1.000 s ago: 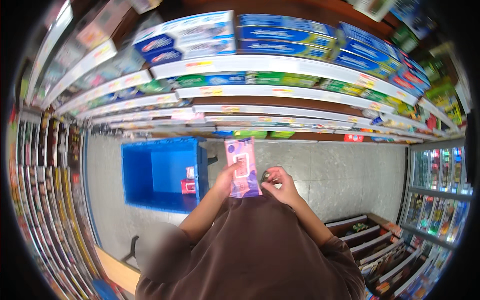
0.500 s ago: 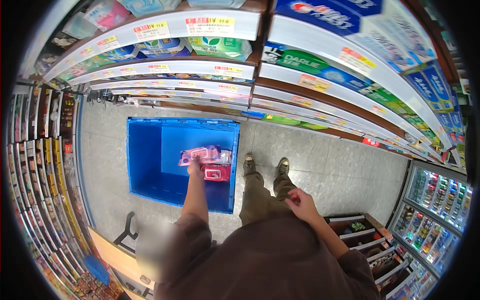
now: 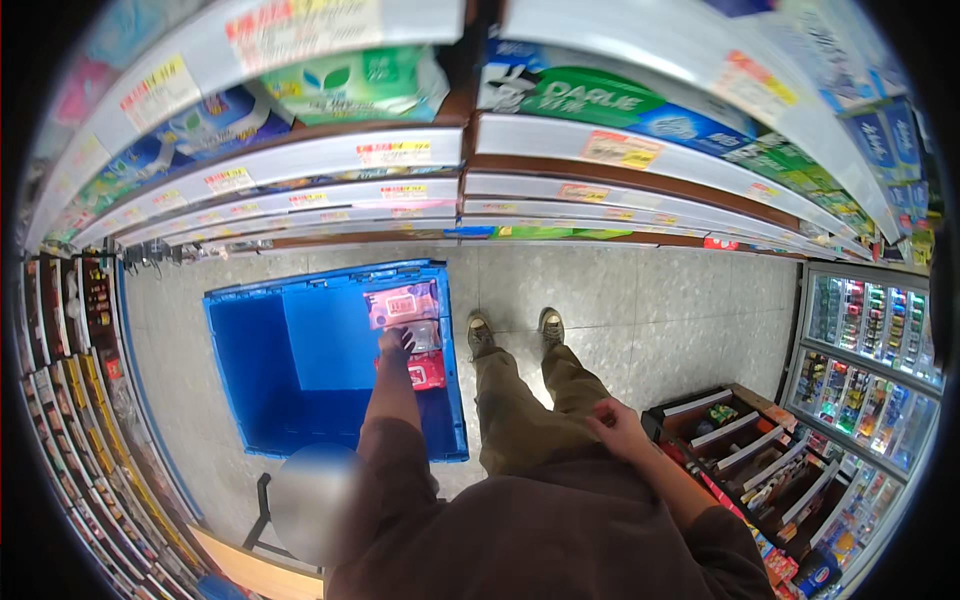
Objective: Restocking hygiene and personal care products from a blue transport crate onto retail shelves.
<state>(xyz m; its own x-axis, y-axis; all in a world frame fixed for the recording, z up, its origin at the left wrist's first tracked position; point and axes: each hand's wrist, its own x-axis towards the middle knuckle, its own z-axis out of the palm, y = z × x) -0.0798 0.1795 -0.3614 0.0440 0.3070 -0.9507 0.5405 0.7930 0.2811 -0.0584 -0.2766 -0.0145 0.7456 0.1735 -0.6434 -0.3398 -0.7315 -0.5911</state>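
Inside the blue crate [image 3: 245,370], my left hand [image 3: 396,343] is down among soft packs, its fingers stretched out and apart from any grip. Just beyond the fingertips lies a pink wipes pack [image 3: 402,304], flat against the crate's right side. A clear or silvery pack [image 3: 426,336] sits right beside my fingers, and a red wipes pack [image 3: 430,370] lies on the near side, partly covered by my hand and wrist. My right hand [image 3: 618,430] hangs by my right thigh, fingers loosely bent, with nothing seen in it.
Store shelves [image 3: 560,140] with toothpaste boxes and tissue packs run across the far side. My shoes [image 3: 481,334] stand on the grey floor right of the crate. A dark slotted rack [image 3: 735,440] and a glass-door fridge [image 3: 860,350] are at right; more shelves [image 3: 85,420] line the left.
My left hand has let go of the pink wipes pack, which now lies flat farther into the crate's far right corner. The whole view has shifted, showing the shelves nearer.
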